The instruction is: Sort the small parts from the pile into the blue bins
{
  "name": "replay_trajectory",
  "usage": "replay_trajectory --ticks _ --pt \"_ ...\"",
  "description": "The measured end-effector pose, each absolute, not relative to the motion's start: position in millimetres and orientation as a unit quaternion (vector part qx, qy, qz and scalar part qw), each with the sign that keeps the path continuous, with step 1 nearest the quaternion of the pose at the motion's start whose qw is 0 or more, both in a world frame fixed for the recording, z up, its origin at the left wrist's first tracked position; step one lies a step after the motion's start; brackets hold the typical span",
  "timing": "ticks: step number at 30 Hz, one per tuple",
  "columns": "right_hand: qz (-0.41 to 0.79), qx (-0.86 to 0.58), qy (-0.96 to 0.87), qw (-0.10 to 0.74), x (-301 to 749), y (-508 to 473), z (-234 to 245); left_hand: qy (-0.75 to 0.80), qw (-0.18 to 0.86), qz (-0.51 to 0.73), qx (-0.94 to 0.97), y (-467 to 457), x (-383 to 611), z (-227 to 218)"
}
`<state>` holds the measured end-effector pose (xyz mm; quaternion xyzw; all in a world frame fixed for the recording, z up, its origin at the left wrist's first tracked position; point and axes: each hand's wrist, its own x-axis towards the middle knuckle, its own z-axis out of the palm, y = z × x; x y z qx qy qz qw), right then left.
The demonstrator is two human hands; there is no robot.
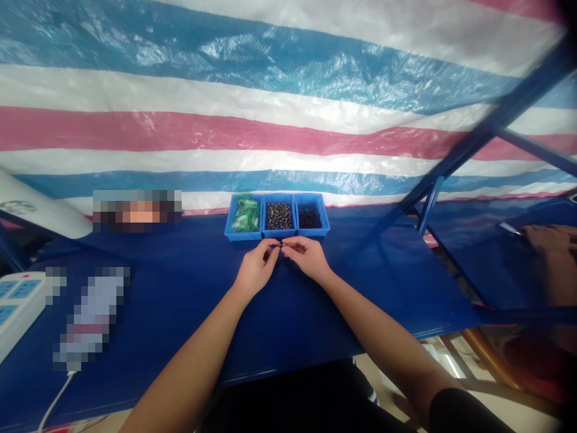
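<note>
My left hand (258,266) and my right hand (308,257) meet just in front of three blue bins, fingertips pinched together on a small dark piece (281,245). The piece is too small to name. Directly beyond my hands is the middle bin (279,233), full of small brass-and-black metal parts (279,215). To its left a blue bin (243,236) contains green-and-white pieces (246,213). The right bin (313,232) holds small black parts (309,216).
A white power strip (22,307) lies at the left edge of the blue table (180,337), near a blurred-out object with a white cable (56,400). Blue metal frame bars (451,150) rise at the right. Beyond them shows another person's hand (550,237).
</note>
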<state>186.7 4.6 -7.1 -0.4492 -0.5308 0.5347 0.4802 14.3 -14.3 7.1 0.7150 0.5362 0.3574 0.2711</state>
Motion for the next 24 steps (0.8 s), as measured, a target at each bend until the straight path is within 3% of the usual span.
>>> replay_trajectory --ticks 24 --pt "0.523 -0.434 -0.547 0.489 185.7 2.2 -9.8 0.536 0.255 0.373 0.712 -12.8 12.8 6.2"
